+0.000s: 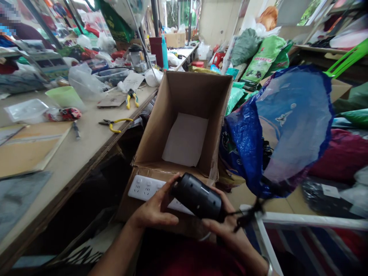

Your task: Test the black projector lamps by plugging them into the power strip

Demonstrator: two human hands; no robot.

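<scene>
A black cylindrical appliance with a dark cord (198, 197) is held at a tilt, low in the middle of the view. My right hand (227, 226) is closed around its right end, thumb in front and fingers behind. The bunched cord (251, 214) hangs out past that hand, blurred. My left hand (156, 207) is at the other end, its thumb stretched apart and a fingertip at the appliance's edge; its other fingers are partly hidden. Beneath both hands a white power strip (148, 188) lies on brown cardboard, partly covered. Just beyond stands an open cardboard box (178, 96) with a white sheet (186, 138) at its bottom.
Left is a cluttered workbench (94, 132) bearing yellow-handled pliers (115, 124), a second pair of pliers (132, 99) and plastic bags. A blue woven bag (244, 134) stands open right of the box, with dark items inside. Nearer on the right is a white frame (310, 219).
</scene>
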